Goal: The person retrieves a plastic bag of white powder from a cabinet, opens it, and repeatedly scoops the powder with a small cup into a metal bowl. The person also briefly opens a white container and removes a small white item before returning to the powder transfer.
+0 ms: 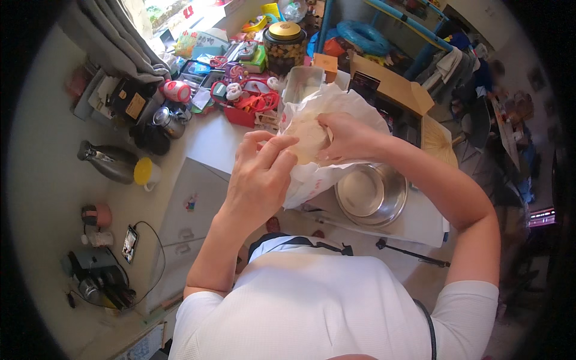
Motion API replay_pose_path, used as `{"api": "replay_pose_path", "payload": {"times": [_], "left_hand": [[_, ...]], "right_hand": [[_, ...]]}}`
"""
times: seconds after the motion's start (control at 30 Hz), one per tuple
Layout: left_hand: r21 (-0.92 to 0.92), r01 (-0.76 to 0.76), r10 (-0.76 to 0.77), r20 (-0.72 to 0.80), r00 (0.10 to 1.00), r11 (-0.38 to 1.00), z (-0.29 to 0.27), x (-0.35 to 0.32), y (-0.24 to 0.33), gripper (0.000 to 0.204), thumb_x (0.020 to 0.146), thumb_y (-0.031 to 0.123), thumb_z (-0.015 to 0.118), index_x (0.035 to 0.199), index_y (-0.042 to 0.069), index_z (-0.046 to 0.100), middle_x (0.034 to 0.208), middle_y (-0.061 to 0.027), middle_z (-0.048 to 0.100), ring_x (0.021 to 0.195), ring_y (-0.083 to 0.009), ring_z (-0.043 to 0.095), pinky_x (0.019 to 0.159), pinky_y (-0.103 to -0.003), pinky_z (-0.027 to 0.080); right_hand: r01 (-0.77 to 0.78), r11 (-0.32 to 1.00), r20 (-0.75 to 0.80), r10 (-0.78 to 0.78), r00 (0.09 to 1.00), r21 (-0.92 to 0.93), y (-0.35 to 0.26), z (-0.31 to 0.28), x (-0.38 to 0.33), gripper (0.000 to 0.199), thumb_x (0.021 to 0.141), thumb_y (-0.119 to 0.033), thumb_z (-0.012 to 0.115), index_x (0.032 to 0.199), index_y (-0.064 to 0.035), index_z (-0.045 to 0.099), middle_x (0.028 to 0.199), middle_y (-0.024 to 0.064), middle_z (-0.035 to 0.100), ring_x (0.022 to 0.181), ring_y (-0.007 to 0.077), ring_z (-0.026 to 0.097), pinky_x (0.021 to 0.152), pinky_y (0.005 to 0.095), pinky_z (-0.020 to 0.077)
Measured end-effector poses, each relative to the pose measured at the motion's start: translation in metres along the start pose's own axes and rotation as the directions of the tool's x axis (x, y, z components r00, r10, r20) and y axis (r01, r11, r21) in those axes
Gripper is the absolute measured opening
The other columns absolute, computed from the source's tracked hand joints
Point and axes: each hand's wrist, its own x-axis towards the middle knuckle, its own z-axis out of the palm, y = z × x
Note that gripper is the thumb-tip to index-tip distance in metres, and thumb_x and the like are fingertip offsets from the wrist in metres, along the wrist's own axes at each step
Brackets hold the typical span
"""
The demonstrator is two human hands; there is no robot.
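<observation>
A white crinkled bag, its mouth folded wide, stands open in front of me on the worktop. My left hand is closed, its fingertips pinching the bag's near left edge. Inside the bag's mouth, my right hand curves its thumb and fingers around the side of a pale round thing. That thing is nearly the same colour as the bag, and I cannot tell whether it is a bowl or a mass of powder. Just right of the bag sits a shiny metal basin with a smaller metal bowl in it.
Behind the bag stand a clear plastic container, a gold-lidded jar and an open cardboard box. A red basket of small things is at the left. Farther left are a dark jug and a yellow-lidded mug.
</observation>
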Motion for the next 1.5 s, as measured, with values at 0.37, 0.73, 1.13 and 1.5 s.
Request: {"api": "replay_pose_path", "payload": {"times": [0.37, 0.73, 1.13, 1.5], "left_hand": [[0.007, 0.046, -0.046, 0.05, 0.998, 0.999, 0.006, 0.007, 0.011, 0.026, 0.075, -0.011, 0.063, 0.095, 0.001, 0.054, 0.135, -0.0193, 0.057, 0.118, -0.0424, 0.054, 0.095, -0.048, 0.05], [0.039, 0.042, -0.045, 0.079, 0.996, 0.998, 0.004, 0.01, 0.012, 0.021, 0.077, -0.008, 0.062, 0.096, -0.001, 0.055, 0.135, -0.0236, 0.057, 0.119, -0.0432, 0.053, 0.097, -0.048, 0.051], [0.024, 0.069, -0.07, 0.019, 0.997, 0.997, 0.008, 0.001, 0.012, 0.021, 0.078, -0.012, 0.056, 0.096, 0.0, 0.056, 0.134, -0.0205, 0.059, 0.118, -0.042, 0.055, 0.098, -0.048, 0.05], [0.015, 0.063, -0.063, -0.033, 0.997, 0.998, 0.008, -0.003, 0.013, 0.02, 0.08, -0.012, 0.057, 0.095, 0.001, 0.056, 0.134, -0.0188, 0.061, 0.116, -0.0398, 0.057, 0.094, -0.046, 0.052]], "right_hand": [[0.013, 0.983, -0.061, -0.002, 0.998, 0.181, -0.001, -0.001, -0.026, 0.053, 0.077, -0.01, 0.08, 0.121, 0.0074, 0.059, 0.098, 0.011, 0.07, 0.083, 0.0137, 0.069, 0.071, 0.0284, 0.0551], [0.088, 0.947, -0.244, -0.011, 0.97, 0.308, -0.037, -0.06, -0.074, 0.047, 0.072, -0.013, 0.085, 0.109, 0.0056, 0.063, 0.099, 0.0142, 0.072, 0.085, 0.017, 0.07, 0.075, 0.0318, 0.057], [-0.153, 0.896, -0.26, 0.279, 0.925, 0.416, 0.018, -0.043, -0.187, 0.047, 0.076, -0.008, 0.081, 0.118, -0.0005, 0.061, 0.099, 0.0068, 0.07, 0.081, 0.0116, 0.068, 0.064, 0.0258, 0.0568], [-0.467, 0.819, -0.116, 0.456, 0.882, -0.333, 0.191, 0.13, -0.134, 0.058, 0.065, -0.037, 0.08, 0.107, 0.0012, 0.067, 0.107, 0.0247, 0.069, 0.104, 0.0399, 0.066, 0.09, 0.0456, 0.0538]]}}
